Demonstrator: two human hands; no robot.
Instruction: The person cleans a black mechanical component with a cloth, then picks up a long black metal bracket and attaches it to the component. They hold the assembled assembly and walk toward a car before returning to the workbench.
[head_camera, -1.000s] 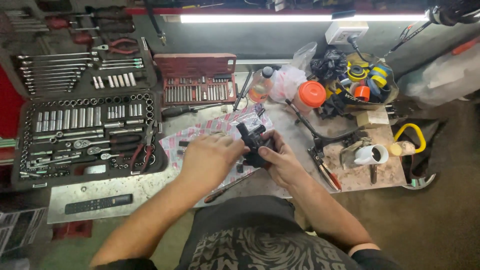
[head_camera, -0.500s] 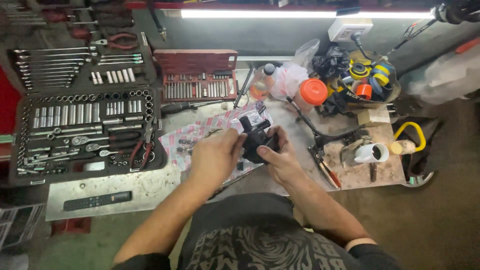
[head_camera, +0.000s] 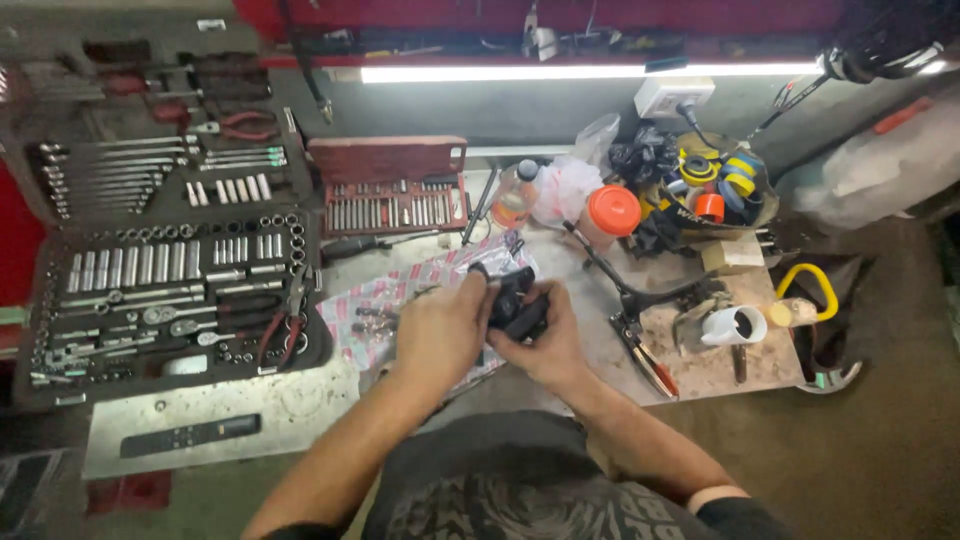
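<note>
Both my hands hold a small black mechanical part (head_camera: 516, 302) above a workbench. My left hand (head_camera: 440, 328) grips its left side with the fingers wrapped over the top. My right hand (head_camera: 542, 345) cups it from below and from the right. Under the hands lies a sheet of printed paper (head_camera: 385, 300) with a few small metal pieces on it. Much of the black part is hidden by my fingers.
A large open socket and wrench set (head_camera: 170, 260) fills the left. A red case of bits (head_camera: 390, 190) stands behind. At the right are an orange-lidded jar (head_camera: 612, 212), a basket of tape rolls (head_camera: 715, 185), a white cup (head_camera: 735, 325) and red-handled pliers (head_camera: 645, 360).
My hands and the black part have stayed in nearly the same place, the fingers shifting slightly around the part. The view has tilted a little.
</note>
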